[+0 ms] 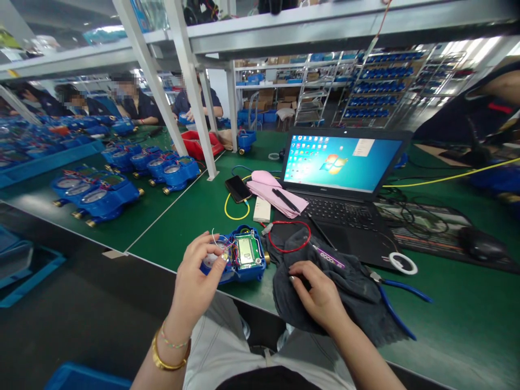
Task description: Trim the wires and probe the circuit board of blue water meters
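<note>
We steady an opened blue water meter at the near edge of the green surface, left hand fingers pinching its fine wires. It looks heavy and rigid, its exposed board fragile; the casing is the safer hold. Right of the meter, right hand fingers press spread on a dark cloth.

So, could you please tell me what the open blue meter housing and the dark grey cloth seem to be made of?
The open blue meter housing under the left hand looks like glossy moulded plastic, with a brass-coloured end fitting. The dark grey cloth under the right hand looks soft, matte, folded fabric.
</note>
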